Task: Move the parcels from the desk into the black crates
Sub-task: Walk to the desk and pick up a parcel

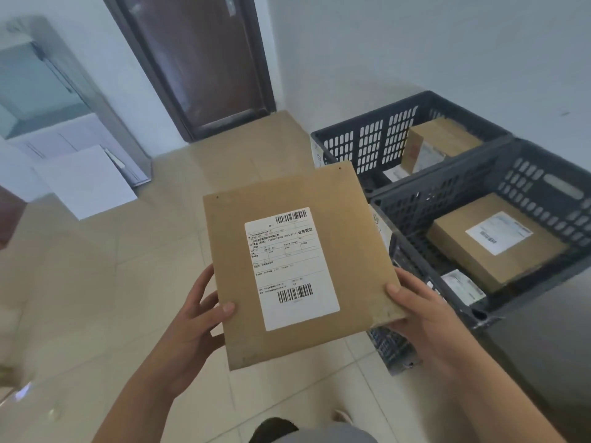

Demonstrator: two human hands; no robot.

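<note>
Two hands are on one flat brown parcel (297,260), held up over the tiled floor (112,282) just left of the crates. The left hand (195,318) grips its lower left edge, thumb lying across the top face and fingers curled underneath; the right hand (419,314) pinches the lower right corner the same way, thumb on top, fingers under. The parcel is tilted a little, its white shipping label (292,266) facing up with a barcode at the top and another near the bottom. Off to the right, two black crates sit side by side against the white wall (415,43). The near crate (447,193) has a brown box (492,241) with a white label lying in it, and a smaller pale packet (463,286) down at the front beside it. The far crate (367,142) holds another brown box (441,142), leaning at an angle, with something pale below it that I can't make out. A grey counter (543,340) edge shows at the lower right, just beside the near crate. Behind, a dark brown door (198,59) stands shut, and white boards (86,183) lean against the left wall by a glass-fronted cabinet (41,81).
</note>
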